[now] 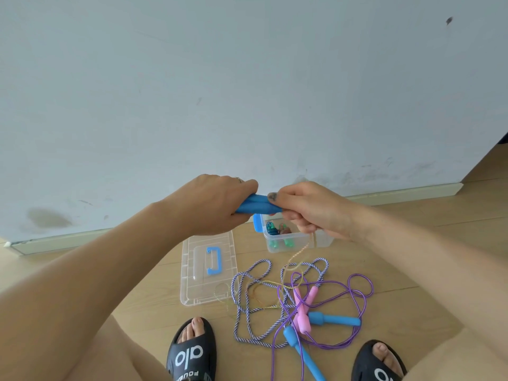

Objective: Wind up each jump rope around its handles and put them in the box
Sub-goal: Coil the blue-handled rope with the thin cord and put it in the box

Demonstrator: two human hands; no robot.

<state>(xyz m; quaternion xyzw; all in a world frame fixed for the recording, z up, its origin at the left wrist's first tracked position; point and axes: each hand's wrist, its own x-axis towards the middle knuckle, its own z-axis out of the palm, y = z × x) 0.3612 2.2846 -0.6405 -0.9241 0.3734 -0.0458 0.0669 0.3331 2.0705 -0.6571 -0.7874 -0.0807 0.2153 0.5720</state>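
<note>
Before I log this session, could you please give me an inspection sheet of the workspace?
Surface: wooden floor.
Job's things: clear box open, wound rope inside; lid beside it; blue handles held together; pink handles and two more blue ones in tangled ropes.
Clutter: nothing seen.
Grippers: left hand grips blue handles; right hand pinches the yellowish cord.
Cables: nothing seen.
Surroundings: scuffed wall, black sandals.

Bright, even daylight; wide-angle edge distortion
</note>
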